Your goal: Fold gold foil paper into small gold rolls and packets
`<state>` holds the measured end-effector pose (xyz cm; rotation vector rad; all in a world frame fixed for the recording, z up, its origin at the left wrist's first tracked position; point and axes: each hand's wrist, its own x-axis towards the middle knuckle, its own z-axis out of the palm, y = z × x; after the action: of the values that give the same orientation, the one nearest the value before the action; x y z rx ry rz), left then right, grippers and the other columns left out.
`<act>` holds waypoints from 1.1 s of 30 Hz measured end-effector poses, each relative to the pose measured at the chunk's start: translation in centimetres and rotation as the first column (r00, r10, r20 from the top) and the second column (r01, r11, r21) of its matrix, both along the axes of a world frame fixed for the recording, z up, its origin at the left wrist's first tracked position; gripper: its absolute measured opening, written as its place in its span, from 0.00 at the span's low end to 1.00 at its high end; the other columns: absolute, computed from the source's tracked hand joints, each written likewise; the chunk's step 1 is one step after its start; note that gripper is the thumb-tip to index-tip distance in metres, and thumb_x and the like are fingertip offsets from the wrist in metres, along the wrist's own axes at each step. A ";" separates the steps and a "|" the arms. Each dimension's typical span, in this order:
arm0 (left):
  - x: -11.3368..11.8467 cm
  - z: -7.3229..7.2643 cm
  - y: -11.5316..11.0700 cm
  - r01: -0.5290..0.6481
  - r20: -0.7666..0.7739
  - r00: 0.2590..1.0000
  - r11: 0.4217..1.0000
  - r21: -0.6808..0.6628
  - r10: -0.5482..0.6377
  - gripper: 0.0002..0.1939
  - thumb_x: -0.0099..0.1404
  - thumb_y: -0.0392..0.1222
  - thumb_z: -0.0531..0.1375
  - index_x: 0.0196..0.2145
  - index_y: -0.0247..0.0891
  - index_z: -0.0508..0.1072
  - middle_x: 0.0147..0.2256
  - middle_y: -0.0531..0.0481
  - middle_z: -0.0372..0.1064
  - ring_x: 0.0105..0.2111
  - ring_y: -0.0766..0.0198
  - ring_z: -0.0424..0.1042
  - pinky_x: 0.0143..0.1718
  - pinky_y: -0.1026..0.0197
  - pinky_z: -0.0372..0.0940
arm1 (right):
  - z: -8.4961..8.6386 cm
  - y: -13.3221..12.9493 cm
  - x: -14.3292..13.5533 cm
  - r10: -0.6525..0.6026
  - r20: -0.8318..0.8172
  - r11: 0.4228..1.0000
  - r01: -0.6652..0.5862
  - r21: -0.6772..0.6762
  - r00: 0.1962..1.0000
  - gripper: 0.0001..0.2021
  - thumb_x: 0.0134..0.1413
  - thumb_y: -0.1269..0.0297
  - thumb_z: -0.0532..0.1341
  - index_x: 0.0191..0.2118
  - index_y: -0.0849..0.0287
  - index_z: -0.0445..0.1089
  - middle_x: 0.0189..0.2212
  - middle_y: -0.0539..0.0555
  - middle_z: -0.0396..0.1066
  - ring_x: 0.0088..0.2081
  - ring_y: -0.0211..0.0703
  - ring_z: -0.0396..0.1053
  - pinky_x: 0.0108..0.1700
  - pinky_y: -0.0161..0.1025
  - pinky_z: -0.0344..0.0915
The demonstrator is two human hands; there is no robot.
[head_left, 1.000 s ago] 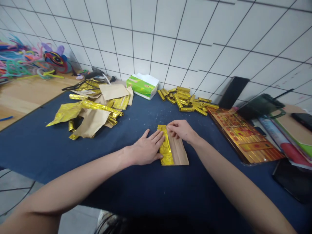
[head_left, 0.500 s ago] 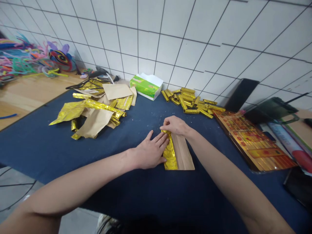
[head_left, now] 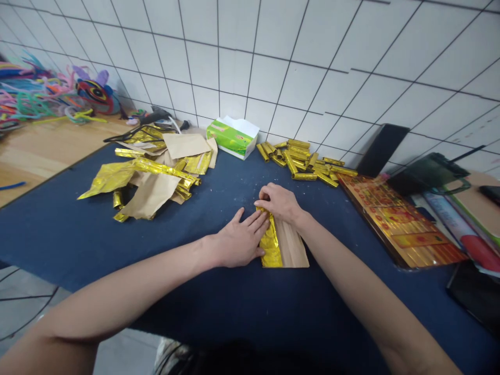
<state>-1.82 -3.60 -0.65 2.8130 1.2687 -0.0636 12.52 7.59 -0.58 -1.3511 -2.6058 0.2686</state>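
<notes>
A sheet of gold foil paper (head_left: 292, 247) lies on the dark blue cloth, brown backing up, with a gold strip folded over along its left side. My left hand (head_left: 242, 239) rests flat on that strip, its fingers stretched out and a little spread. At the sheet's far left corner, my right hand (head_left: 278, 202) has its thumb and fingers pinched together on the gold edge. The fingertips of both hands nearly meet there, and the far end of the fold is partly hidden under them.
Rolled gold tubes (head_left: 300, 159) are heaped by the tiled wall, right of a green tissue pack (head_left: 234, 136). Loose foil and brown paper pieces (head_left: 152, 195) lie at left. A red-gold packet (head_left: 406, 221), a black box (head_left: 383, 150) and a dark mug (head_left: 429, 174) stand at right.
The view has shifted slightly. My right hand's fingers have curled a little more over the far corner of the sheet; my left hand stays pressed on the fold.
</notes>
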 end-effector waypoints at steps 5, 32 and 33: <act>0.0 0.2 0.0 0.000 -0.011 1.000 1.000 -0.002 0.000 0.32 0.65 0.51 0.45 0.60 0.27 0.49 0.62 0.38 0.40 0.62 0.52 0.39 0.57 0.39 0.41 | 1.3 1.1 -0.3 0.001 0.043 0.984 0.006 -0.180 0.999 0.13 0.44 0.50 0.59 0.26 0.55 0.67 0.26 0.47 0.69 0.28 0.37 0.64 0.28 0.33 0.53; -0.3 2.0 1.9 -0.200 0.571 0.653 0.840 -0.504 0.497 0.14 0.60 0.48 0.52 0.33 0.37 0.71 0.29 0.52 0.70 0.29 0.65 0.67 0.30 0.64 0.60 | -0.6 -7.2 4.4 -0.580 -0.746 0.805 0.088 -0.587 0.327 0.09 0.39 0.58 0.64 0.23 0.58 0.67 0.19 0.47 0.66 0.21 0.36 0.62 0.26 0.34 0.60; -0.3 2.0 2.0 -0.162 0.575 0.660 0.839 -0.520 0.484 0.14 0.61 0.47 0.52 0.31 0.36 0.72 0.27 0.53 0.69 0.27 0.66 0.66 0.29 0.65 0.59 | -0.8 -7.4 4.2 -0.580 -0.754 0.807 0.094 -0.582 0.310 0.09 0.40 0.58 0.64 0.23 0.58 0.67 0.19 0.47 0.66 0.21 0.36 0.62 0.26 0.34 0.60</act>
<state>-2.12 -1.62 1.39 1.8716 1.3170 0.5991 16.77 0.21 -1.38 -1.2657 -1.2547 1.2094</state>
